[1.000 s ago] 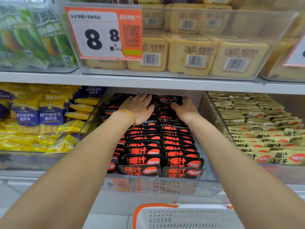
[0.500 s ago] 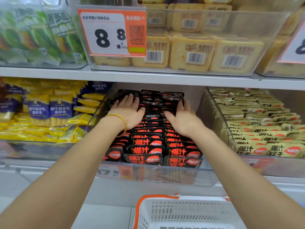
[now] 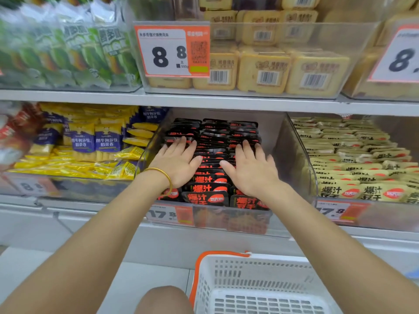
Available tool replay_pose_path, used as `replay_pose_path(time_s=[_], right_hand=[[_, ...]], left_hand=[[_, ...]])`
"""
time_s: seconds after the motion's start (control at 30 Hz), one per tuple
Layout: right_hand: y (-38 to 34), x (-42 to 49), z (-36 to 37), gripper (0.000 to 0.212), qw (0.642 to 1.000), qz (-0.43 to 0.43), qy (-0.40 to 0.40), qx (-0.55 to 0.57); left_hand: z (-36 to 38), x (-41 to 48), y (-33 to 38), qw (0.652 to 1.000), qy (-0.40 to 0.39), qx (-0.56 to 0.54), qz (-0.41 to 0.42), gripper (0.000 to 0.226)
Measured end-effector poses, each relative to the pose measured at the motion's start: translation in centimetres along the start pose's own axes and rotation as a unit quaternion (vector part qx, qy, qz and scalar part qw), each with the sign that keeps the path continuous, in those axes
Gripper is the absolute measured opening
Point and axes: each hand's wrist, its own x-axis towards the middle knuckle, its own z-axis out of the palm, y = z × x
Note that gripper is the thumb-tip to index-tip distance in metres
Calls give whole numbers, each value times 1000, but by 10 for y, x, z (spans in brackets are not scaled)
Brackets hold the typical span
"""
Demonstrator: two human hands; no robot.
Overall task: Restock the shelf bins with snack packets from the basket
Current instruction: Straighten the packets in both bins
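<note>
both hands in the middle clear bin [image 3: 292, 155] on the lower shelf. left hand [image 3: 179, 163] lies flat, palm down, fingers straight and a little spread, pressing on the black snack packets [image 3: 215, 132]; it grips nothing. right hand [image 3: 251, 171] does the same just beside it, thumbs nearly meeting over the centre row. gold bangle [image 3: 167, 177] on the left wrist, above the front packets.

packets stand on edge in rows from the front wall to near the back.

edges: left little finger is close to the bin's left wall. on the right, a bare strip of bin shows between the packets and the right wall. both forearms cross over the front lip. the upper shelf board [image 3: 204, 100] runs overhead, with open room between it and the packet tops.

neighbours: yellow-and-blue packets [image 3: 86, 143] in the left bin, beige packets [image 3: 353, 155] in the right one, each behind its own clear wall.

white basket [image 3: 256, 279] with an orange handle [image 3: 199, 264] sits low, in front of the shelf, below the bin, just right of my knee [image 3: 163, 300].
</note>
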Motion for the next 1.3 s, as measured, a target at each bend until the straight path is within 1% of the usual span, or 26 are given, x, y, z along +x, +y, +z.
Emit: replay_pose_path(time_s=[0.07, 0.13, 0.23, 0.33, 0.5, 0.57, 0.63, 0.77, 0.87, 0.93, 1.0, 1.07, 1.13, 1.2, 1.27, 1.3], right_hand=[[0, -9, -5, 70, 1000, -18, 25, 2], [-5, -24, -6, 64, 997, -56, 43, 27], [-21, -41, 1, 61, 995, -95, 22, 33], [-31, -38, 8, 59, 996, -88, 12, 24], [-28, -42, 6, 55, 993, -101, 47, 33], [-26, -48, 9, 54, 993, -95, 66, 29], [-26, -50, 12, 54, 993, -84, 75, 21], [-33, -50, 18, 56, 992, -81, 98, -26], [-32, -52, 15, 54, 989, -93, 113, 9], [-22, -57, 5, 44, 978, -104, 170, 66], [-6, -67, -8, 34, 960, -92, 233, 128], [11, -81, -14, 32, 945, -62, 267, 179], [23, -97, -11, 26, 931, -61, 287, 216], [25, -109, 0, 19, 936, -74, 270, 212], [21, -112, 14, 14, 955, -85, 232, 166], [18, -113, 20, 11, 961, -93, 226, 127]], left_hand=[[-5, -4, 1, 1000, -6, -21, -5, 59], [-6, -15, -1, 999, -5, -46, -6, 58], [-1, -37, -6, 999, -5, -37, -1, 56], [4, -41, -9, 999, 20, -33, 8, 53], [-5, -44, -1, 999, 20, -47, 0, 55], [-2, -53, 11, 998, 41, -49, 20, 54], [7, -59, 19, 997, 68, -23, 33, 53], [18, -58, 20, 994, 106, -1, 26, 51], [19, -57, 18, 993, 109, -4, 40, 51], [18, -59, 15, 992, 115, -28, 49, 51], [13, -66, 14, 983, 154, -72, 62, 51], [10, -81, 18, 961, 245, -89, 96, 49], [15, -97, 26, 922, 349, -56, 155, 36], [28, -111, 37, 892, 403, -8, 207, 20], [42, -115, 43, 880, 412, 34, 236, 10], [49, -114, 44, 878, 412, 50, 237, 9]])
